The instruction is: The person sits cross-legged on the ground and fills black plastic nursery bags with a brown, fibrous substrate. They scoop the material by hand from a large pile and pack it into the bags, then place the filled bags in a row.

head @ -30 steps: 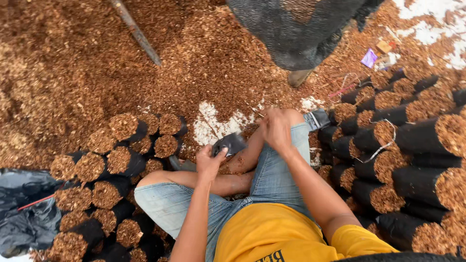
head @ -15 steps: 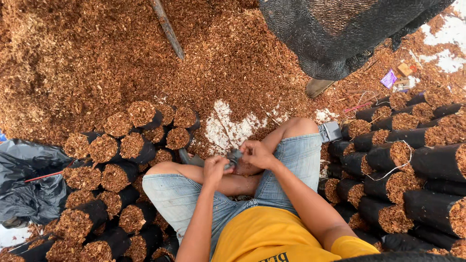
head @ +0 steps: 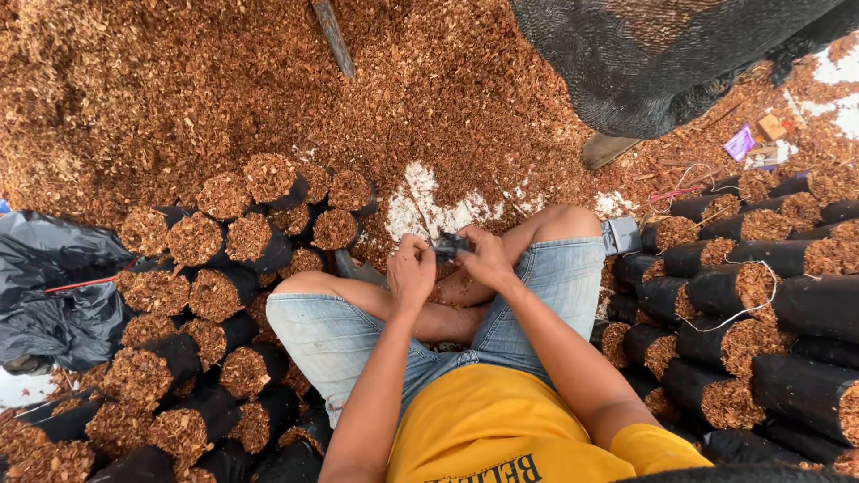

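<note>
I sit cross-legged in denim shorts and a yellow shirt on a floor covered with brown wood chips. My left hand (head: 411, 268) and my right hand (head: 484, 258) meet above my lap, both pinching a small crumpled black plastic bag (head: 450, 244) between the fingers. Filled black bags (head: 224, 295) packed with chips stand upright in a cluster by my left knee. More filled bags (head: 752, 313) lie on their sides to my right.
A big heap of wood chips (head: 179, 80) spreads ahead. A wooden handle (head: 333, 36) sticks out of it. Black netting (head: 662, 63) hangs at the upper right. Loose black plastic sheeting (head: 49, 286) lies at the far left. A bare white floor patch (head: 429, 210) shows beyond my knees.
The camera has tilted and the view has shifted. My hands have come together from apart above my lap; both now grip the small black bag, which the left hand held alone before.
</note>
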